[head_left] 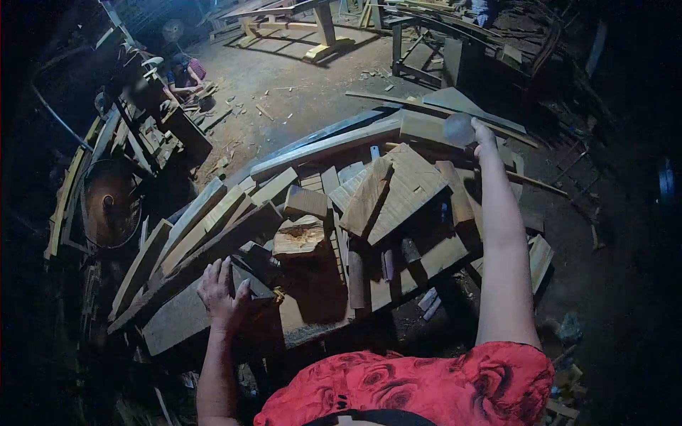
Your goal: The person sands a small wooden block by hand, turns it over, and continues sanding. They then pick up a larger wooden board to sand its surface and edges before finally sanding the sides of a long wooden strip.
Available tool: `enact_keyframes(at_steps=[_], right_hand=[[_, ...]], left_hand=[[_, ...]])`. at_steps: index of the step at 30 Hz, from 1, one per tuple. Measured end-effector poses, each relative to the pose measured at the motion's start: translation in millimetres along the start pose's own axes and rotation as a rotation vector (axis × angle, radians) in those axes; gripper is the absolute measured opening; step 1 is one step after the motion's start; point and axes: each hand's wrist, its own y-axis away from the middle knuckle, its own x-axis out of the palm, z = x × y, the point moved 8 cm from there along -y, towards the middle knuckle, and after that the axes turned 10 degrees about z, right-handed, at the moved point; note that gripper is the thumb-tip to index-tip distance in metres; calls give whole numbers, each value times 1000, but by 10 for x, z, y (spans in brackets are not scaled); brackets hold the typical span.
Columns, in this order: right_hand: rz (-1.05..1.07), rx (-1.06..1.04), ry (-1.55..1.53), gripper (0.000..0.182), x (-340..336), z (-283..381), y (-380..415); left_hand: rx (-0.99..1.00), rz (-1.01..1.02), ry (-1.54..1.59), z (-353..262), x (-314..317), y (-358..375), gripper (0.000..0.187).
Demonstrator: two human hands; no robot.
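Observation:
My left hand [222, 292] rests with its fingers apart on the near left end of the wooden workbench [185, 316], beside a dark wood block [250, 282]. My right arm reaches out to the far right of the bench. There, my right hand [484, 136] grips the edge of a round, flat grey disc [459, 130], whose exact kind I cannot make out. Below the disc lies a thick pale timber [425, 129]. Between my hands are a rough split block [298, 236], a wide board [410, 188] and a wedge-shaped wood piece [368, 197] leaning on it.
Long planks [327, 148] line the bench's far edge. At the left stands a round fan [111, 202] near stacked boards. Another person [186, 74] sits low among wood scraps at the far left. A wooden table frame [325, 28] and a loaded bench [455, 60] stand behind.

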Motion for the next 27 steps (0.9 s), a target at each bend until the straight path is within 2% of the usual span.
enact_keyframes(at_steps=[1,2,4,8,10,11,12,14,16,18,19,21,22,24,26,27], right_hand=[[-7,-82,26,50,28,26,42],[-3,-78,28,50,39,5,81],[-61,78,-54,61,-17,-108,199],[-138,53,-64,62,-90,21,534],[-44,113,-328,45,-134,32,679],[26,60,-372,38,-162,97,739],[3,58,-371,38,-299,106,858],[265,-51,-304,34,-109,476,1366],[283,-44,-256,33,-276,440,1617],[292,72,-93,33,-588,114,1653],[285,67,-90,33,-650,100,1804],[335,42,380,32,-601,102,2174],[330,42,380,32,-568,128,2278],[278,-245,467,32,-477,393,2488],[171,-395,621,29,-434,558,2573],[131,-469,915,27,-354,657,2606]], left_hand=[[-6,2,-1,6,-2,6,66],[-5,2,13,-1,-9,3,65],[-7,6,30,-4,-14,4,65],[-16,23,35,-13,-28,-5,62],[1,44,45,-28,-15,11,61],[2,28,38,-24,-21,17,60],[4,10,33,-35,-27,15,60],[9,47,57,-69,-28,15,58],[-1,10,33,-47,-35,25,57],[12,-1,46,-26,-12,21,57],[12,-16,57,-12,-3,18,57],[12,-19,48,23,29,11,57],[5,-21,33,35,34,13,57],[10,-29,20,11,20,23,57],[14,-37,7,8,16,23,57],[22,-41,11,22,23,19,58]])
